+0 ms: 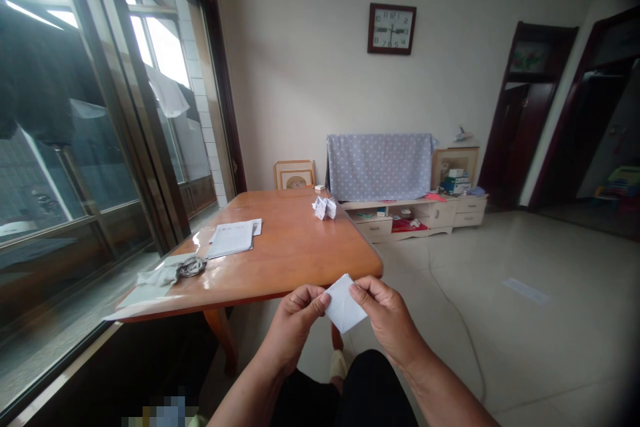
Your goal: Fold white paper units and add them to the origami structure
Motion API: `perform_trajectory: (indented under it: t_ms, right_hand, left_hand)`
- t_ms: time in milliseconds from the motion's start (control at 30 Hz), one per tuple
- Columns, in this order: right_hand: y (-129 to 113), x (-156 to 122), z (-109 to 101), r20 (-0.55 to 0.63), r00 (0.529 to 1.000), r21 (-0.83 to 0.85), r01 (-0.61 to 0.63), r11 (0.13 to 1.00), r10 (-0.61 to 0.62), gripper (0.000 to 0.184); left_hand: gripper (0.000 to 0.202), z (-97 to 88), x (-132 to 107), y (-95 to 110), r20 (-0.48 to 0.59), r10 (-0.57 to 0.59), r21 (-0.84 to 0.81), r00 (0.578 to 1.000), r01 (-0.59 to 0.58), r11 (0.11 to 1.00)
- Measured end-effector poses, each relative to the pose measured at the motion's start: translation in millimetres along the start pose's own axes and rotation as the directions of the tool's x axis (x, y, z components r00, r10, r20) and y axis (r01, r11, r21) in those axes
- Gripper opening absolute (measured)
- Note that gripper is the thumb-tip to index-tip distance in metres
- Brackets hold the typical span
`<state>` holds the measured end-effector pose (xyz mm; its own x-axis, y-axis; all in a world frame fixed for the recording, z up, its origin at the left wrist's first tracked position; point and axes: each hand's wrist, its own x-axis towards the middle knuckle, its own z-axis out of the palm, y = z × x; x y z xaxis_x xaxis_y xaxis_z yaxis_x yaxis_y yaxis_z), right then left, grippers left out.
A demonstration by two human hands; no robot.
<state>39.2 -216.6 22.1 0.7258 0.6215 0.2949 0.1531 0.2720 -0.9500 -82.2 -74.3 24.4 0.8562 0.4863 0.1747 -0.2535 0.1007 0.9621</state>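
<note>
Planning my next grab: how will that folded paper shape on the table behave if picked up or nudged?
The folded paper shape looks very light, so a nudge would likely slide or tip it on the glossy wooden table. Its thin, peaked folds would probably crush under a firm pinch.

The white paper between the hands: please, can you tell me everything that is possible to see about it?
The white paper is a small, plain, matte piece with no visible print, shaped like a tilted diamond with one corner pointing down. It may be folded, but creases are hard to see. The left hand and right hand pinch its opposite sides, holding it in the air just past the wooden table's edge.
</note>
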Motion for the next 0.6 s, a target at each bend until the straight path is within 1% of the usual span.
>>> perform_trajectory:
  t_ms: [100,167,233,267,333,433,533,600]
  right_hand:
    - [13.9,15.0,-2.4,-0.047,0.999,0.026,-0.021,0.999,0.022,0.039]
    - [24.1,27.8,-4.3,-0.110,0.993,0.036,-0.038,0.999,0.042,0.040]
    - [33.3,40.6,-5.5,-0.144,0.988,0.044,-0.043,0.998,0.049,0.040]
    - [37.3,46.4,-5.5,-0.150,0.987,0.046,-0.045,0.998,0.052,0.039]
    - [44.2,56.5,-4.0,-0.157,0.986,0.053,-0.051,0.997,0.058,0.038]
    - [53.4,68.8,2.0,-0.165,0.983,0.067,-0.072,0.995,0.082,0.038]
    - [62.1,81.5,9.0,-0.158,0.979,0.060,-0.119,0.991,0.127,0.036]
    - [67.5,92.6,11.6,-0.148,0.975,0.020,-0.164,0.986,0.165,0.034]
  left_hand:
    - [0.028,-4.2,11.6,-6.5,-0.077,0.025,0.036,0.997,-0.023,0.999]
    - [0.033,-7.3,21.1,-11.5,-0.152,0.038,0.050,0.988,-0.030,0.998]
    - [0.040,-9.8,30.9,-17.6,-0.191,0.016,0.055,0.981,-0.006,0.998]
    - [0.043,-10.6,35.9,-21.2,-0.188,0.002,0.050,0.982,0.008,0.999]
    - [0.044,-11.0,45.9,-29.3,-0.147,-0.021,0.032,0.989,0.026,0.999]
    - [0.039,-10.0,62.1,-42.2,-0.105,-0.027,0.001,0.994,0.027,1.000]
    - [0.035,-11.5,80.0,-52.0,-0.149,-0.026,-0.006,0.989,0.025,1.000]
    - [0.036,-15.3,92.2,-55.3,-0.167,-0.032,0.008,0.985,0.034,0.999]
